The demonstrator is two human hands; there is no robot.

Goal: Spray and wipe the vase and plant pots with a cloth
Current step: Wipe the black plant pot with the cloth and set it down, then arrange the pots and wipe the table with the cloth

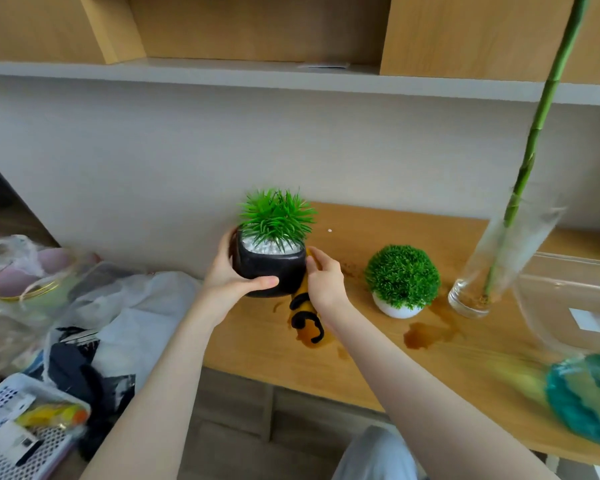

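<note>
Wood-grain light-brown counter (378,358) carries the scene, with brown puddles (426,336) pooled toward its front edge. At the right edge sits a wide clear glass bowl (568,306), and behind it a tall clear glass vase (489,275) tilts with a green bamboo stalk (537,133). Mid-counter stands a round green shrub in a small white pot (400,287). Near the left edge, the left hand (229,275) grips a glossy black pot with spiky green plant and white pebbles (269,263), apparently lifted clear. The right hand (324,277) presses a yellow cloth with black stripes (307,317) to the pot's side, fingers curled on it. The one-handed hold looks risky: a wet glossy pot could slip or tip, scattering pebbles. The trailing cloth could drag through puddles and smear the pot.
</note>
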